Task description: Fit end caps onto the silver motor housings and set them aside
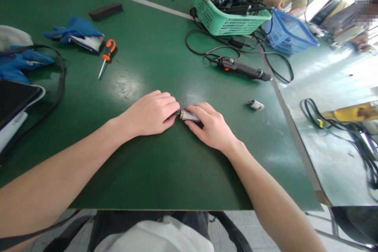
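Note:
Both my hands rest on the green table mat (165, 165) near its middle. My right hand (209, 126) is closed around a small silver metal cylinder (189, 115) lying on the mat. My left hand (150, 112) is curled, its fingertips pinched at the cylinder's left end, where a dark tip shows. What the left fingers hold is hidden. A small white and dark part (255, 104) lies on the mat to the right of my right hand.
A black electric screwdriver (242, 69) with its cable lies further back. An orange-handled screwdriver (106, 56) and blue gloves (73, 29) lie at the left. A green basket (227, 17) of cables and a blue basket (288, 33) stand at the back, where another person works.

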Available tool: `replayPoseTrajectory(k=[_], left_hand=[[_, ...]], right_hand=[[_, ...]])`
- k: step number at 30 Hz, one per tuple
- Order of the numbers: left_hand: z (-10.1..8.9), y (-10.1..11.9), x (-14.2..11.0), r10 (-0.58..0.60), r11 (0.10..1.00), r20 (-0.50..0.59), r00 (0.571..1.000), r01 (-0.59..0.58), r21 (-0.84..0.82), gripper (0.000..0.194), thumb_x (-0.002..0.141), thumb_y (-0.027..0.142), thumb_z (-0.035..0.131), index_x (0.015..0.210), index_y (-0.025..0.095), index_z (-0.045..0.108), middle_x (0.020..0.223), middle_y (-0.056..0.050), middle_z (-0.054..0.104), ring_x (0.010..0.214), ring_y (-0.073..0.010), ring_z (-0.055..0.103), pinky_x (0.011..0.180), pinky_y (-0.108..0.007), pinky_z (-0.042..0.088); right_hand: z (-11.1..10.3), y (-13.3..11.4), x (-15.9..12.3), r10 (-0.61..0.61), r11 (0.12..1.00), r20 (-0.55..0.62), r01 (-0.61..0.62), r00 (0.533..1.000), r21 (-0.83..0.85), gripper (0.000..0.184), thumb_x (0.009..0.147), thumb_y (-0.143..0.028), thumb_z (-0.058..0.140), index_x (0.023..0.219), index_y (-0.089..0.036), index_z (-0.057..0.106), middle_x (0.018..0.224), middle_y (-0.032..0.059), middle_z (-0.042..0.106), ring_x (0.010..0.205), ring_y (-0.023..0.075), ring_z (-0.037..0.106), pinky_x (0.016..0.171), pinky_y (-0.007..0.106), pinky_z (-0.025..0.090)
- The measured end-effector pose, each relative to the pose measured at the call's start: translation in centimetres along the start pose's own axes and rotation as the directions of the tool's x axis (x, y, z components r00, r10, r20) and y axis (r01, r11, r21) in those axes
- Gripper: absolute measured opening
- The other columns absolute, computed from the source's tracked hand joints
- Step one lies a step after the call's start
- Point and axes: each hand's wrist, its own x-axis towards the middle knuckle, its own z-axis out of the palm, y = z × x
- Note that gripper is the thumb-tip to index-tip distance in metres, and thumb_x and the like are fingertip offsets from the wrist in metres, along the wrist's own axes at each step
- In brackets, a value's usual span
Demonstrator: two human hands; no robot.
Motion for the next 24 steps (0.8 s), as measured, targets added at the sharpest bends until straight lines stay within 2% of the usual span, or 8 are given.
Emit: replayPoseTrajectory(k=[8, 13, 18, 21, 24], left_hand=[[0.0, 0.0, 0.0, 0.004, 1.0, -0.019, 1.0, -0.003, 0.004, 0.02, 0.098, 0.022, 0.051, 0.091, 0.017, 0.069, 0.084, -0.007, 0.068, 0.082, -0.0216, 0.06, 0.078, -0.036, 0.047], [0.1, 0.0, -0.1, -0.001, 1.0, -0.006, 1.0, 0.001, 0.007, 0.02, 0.099, 0.023, 0.051, 0.092, 0.016, 0.069, 0.085, -0.007, 0.067, 0.083, -0.0224, 0.061, 0.077, -0.037, 0.047], [0.1, -0.1, -0.1, -0.013, 1.0, -0.003, 1.0, 0.013, 0.021, 0.02, 0.1, 0.028, 0.053, 0.09, 0.016, 0.067, 0.084, -0.006, 0.067, 0.082, -0.0223, 0.061, 0.076, -0.036, 0.046], [0.1, -0.2, 0.0, -0.035, 0.999, -0.006, 0.999, 0.035, 0.011, 0.019, 0.099, 0.029, 0.056, 0.092, 0.016, 0.068, 0.085, -0.006, 0.068, 0.081, -0.0222, 0.061, 0.076, -0.036, 0.047], [0.1, -0.3, 0.0, -0.059, 0.998, -0.002, 0.998, 0.059, 0.021, 0.022, 0.099, 0.035, 0.059, 0.093, 0.016, 0.068, 0.086, -0.007, 0.068, 0.082, -0.0229, 0.062, 0.076, -0.037, 0.047]], right_hand=[[0.1, 0.1, 0.0, 0.0, 1.0, 0.003, 0.0, 1.0, -0.002, 0.029, 0.103, -0.028, 0.057, 0.132, -0.024, 0.06, 0.121, 0.0117, 0.07, 0.113, 0.0289, 0.065, 0.101, 0.048, 0.056], [0.0, -0.2, 0.0, -0.045, 0.998, 0.006, 0.045, 0.999, -0.042, 0.031, 0.105, -0.028, 0.054, 0.135, -0.023, 0.059, 0.128, 0.0143, 0.066, 0.119, 0.0297, 0.061, 0.106, 0.05, 0.054], [-0.3, -0.9, 0.2, -0.1, 0.978, 0.119, 0.12, 0.988, -0.173, 0.036, 0.108, -0.019, 0.042, 0.141, -0.021, 0.057, 0.129, 0.0162, 0.063, 0.119, 0.0284, 0.059, 0.105, 0.048, 0.053], [-0.8, -1.6, 0.5, -0.093, 0.943, 0.206, 0.153, 0.974, -0.295, 0.038, 0.108, -0.015, 0.039, 0.138, -0.024, 0.061, 0.132, 0.0167, 0.061, 0.117, 0.0295, 0.059, 0.1, 0.048, 0.054], [-1.5, -1.5, 1.0, -0.062, 0.931, 0.251, 0.146, 0.966, -0.336, 0.038, 0.106, -0.012, 0.04, 0.134, -0.025, 0.063, 0.127, 0.0146, 0.063, 0.111, 0.028, 0.061, 0.094, 0.044, 0.056]])
